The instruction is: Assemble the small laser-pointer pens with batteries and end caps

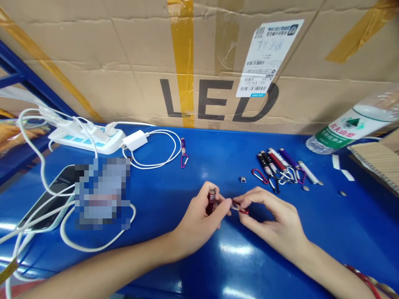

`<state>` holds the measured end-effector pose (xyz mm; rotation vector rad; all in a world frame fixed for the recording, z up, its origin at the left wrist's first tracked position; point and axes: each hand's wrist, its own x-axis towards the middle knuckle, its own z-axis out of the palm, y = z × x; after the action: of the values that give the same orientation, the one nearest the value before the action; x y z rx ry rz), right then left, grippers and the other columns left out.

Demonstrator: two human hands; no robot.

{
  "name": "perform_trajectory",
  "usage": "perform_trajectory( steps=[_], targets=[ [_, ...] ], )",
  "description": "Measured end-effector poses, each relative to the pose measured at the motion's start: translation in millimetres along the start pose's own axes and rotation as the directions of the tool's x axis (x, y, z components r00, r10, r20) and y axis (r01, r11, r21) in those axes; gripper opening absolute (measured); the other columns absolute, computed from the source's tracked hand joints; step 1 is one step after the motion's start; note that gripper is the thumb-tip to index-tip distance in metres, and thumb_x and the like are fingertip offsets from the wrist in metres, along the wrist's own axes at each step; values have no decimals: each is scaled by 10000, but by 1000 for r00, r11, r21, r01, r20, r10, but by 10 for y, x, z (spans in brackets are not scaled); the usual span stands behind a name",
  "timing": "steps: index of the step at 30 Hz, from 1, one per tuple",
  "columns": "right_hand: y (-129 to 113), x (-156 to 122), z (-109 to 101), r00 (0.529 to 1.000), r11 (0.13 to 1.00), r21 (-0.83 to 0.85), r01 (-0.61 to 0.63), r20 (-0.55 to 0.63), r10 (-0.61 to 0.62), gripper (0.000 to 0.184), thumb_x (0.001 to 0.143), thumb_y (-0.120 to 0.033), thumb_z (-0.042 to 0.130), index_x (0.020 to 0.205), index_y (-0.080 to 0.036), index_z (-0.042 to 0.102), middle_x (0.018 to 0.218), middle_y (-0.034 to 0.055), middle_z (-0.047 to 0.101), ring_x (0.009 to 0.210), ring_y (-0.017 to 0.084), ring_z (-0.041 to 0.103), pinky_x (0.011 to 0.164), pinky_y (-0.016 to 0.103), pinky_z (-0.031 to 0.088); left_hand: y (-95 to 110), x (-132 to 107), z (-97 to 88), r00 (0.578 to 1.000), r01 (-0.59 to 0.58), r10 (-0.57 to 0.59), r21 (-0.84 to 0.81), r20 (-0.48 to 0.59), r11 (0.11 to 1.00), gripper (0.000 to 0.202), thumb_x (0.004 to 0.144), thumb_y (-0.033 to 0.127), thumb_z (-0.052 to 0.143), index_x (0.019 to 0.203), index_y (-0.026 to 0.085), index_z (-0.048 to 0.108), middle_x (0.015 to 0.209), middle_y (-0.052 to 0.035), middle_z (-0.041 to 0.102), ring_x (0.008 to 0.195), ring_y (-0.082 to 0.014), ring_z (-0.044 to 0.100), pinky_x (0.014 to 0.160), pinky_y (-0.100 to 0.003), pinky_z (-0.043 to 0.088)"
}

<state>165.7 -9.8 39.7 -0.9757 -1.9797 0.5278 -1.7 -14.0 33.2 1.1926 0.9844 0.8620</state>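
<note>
The left hand is curled round a dark red tube, one end of it facing up between thumb and fingers; the right hand pinches a red clip between thumb and fingertips, and the clip's other end meets the left fingertips; whether clip and tube are joined is hidden by the fingers; both tube and clip are held above the blue table, near its middle. Just beyond the hands lie a small metal piece and a loose red hook; beside these is a row of pens, black, red, purple and silver, several with hooks attached; two button cells lie to the right; a lone purple light lies to the left with its own hook. The bottle, clear with a green and white label, slants in view at the right; how much is in it I cannot tell; a power strip at the left has plugs in its sockets, with cables running over a phone; behind everything stands a big taped carton marked LED, its contents hidden by the front wall.
</note>
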Motion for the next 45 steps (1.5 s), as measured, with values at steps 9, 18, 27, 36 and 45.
perform_trajectory(
  steps=[9,18,27,36,45],
  targets=[
    [25,5,6,1000,1000,21,15,7,-15,124,788,-106,604,703,-195,613,854,54,696,756,153,675,674,253,563,34,-9,3,997,18,-21,44,70,999,218,881,277,444,738,217,291,571,86,448,436,-59,397,422,-173,290],
    [77,-47,43,991,998,45,44,124,-49,329,854,-150,544,1178,-198,580,933,59,651,812,151,637,710,272,556,0,-10,-5,989,-117,139,335,-44,935,220,874,256,444,706,215,308,551,78,428,466,-80,372,458,-196,289],
    [96,-16,-8,937,936,-216,278,276,-215,292,901,-195,453,1148,-96,572,700,60,618,589,158,591,535,273,538,-55,-44,-32,973,-227,224,387,52,894,114,919,211,376,806,216,365,653,40,517,549,-98,475,538,-202,363],
    [20,-14,23,921,879,-309,363,261,-288,217,902,-152,421,916,-81,625,617,61,601,513,148,533,469,270,490,-104,-51,-20,975,-220,201,396,90,892,115,923,217,377,809,222,360,632,42,508,561,-112,504,574,-213,388],
    [76,-42,5,959,932,-257,256,192,-210,198,923,-193,429,1030,-117,578,680,43,571,555,131,512,500,250,469,-70,-73,-28,968,-250,227,363,106,898,98,897,194,416,824,218,355,650,55,461,544,-96,436,535,-205,344]
  ],
)
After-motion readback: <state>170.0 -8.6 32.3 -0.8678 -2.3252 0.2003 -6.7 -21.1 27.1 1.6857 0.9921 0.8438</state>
